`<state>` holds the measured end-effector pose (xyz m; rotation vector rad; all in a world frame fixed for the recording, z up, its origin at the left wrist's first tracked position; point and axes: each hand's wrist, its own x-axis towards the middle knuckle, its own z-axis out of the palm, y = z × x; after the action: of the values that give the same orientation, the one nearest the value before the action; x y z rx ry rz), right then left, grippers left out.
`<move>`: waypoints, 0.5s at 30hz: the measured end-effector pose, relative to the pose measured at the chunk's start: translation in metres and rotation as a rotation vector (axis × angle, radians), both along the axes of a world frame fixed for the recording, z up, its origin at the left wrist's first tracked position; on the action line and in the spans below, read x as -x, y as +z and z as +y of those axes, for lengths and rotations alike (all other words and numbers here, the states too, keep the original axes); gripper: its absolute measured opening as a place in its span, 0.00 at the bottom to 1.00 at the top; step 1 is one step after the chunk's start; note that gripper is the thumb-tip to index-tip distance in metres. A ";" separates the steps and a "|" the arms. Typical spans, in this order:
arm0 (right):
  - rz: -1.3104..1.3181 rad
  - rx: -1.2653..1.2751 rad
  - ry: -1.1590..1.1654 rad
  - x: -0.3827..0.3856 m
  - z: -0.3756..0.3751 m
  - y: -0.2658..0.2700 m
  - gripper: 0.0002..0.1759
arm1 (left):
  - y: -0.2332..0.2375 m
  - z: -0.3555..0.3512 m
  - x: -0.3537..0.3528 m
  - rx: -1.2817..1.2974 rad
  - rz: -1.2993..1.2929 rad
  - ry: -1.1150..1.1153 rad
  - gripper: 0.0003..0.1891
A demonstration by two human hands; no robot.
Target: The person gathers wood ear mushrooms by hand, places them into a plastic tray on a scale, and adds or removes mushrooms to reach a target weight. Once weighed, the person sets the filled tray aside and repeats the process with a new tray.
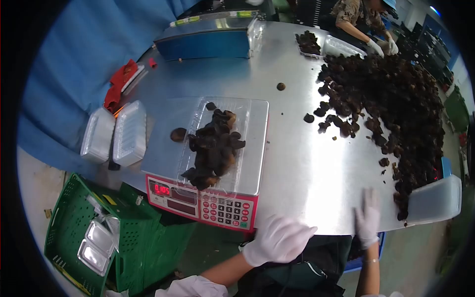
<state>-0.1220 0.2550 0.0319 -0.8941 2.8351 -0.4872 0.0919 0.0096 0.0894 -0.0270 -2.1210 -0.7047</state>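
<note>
My left hand (277,240), in a white glove, hovers at the table's front edge just right of the scale's keypad, fingers loosely spread and holding nothing. My right hand (367,218), also gloved and blurred, lies flat near the front edge, short of the big pile of dark dried pieces (391,104). A pink-fronted scale (203,203) carries a clear plastic tray (255,143) filled with dark pieces (213,148). Its display reads 0.105. One loose piece (178,134) lies on the scale plate beside the tray.
Two stacks of clear trays (116,133) stand left of the scale, by a red cloth (121,81). A green crate (74,227) with trays sits below. Another scale (208,37) is at the back. A co-worker's gloved hands (382,47) work by far trays (341,47). An empty tray (435,200) lies at the right edge.
</note>
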 end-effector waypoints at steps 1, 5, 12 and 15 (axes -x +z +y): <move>0.083 0.001 -0.044 0.018 0.035 -0.012 0.39 | 0.015 -0.013 -0.015 0.060 0.006 0.012 0.16; 0.261 0.090 -0.222 0.056 0.133 -0.039 0.32 | 0.065 -0.109 -0.040 -0.075 0.090 0.709 0.13; 0.159 0.328 0.000 0.032 0.062 0.003 0.21 | 0.033 -0.263 -0.067 0.063 -0.565 0.472 0.26; -0.033 0.457 0.185 0.037 0.018 0.026 0.21 | 0.037 -0.273 -0.067 -0.163 -0.570 0.489 0.17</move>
<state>-0.1587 0.2732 0.0581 -1.1909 2.6154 -1.1376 0.1591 -0.2632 0.1264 0.8417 -2.4469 -0.6287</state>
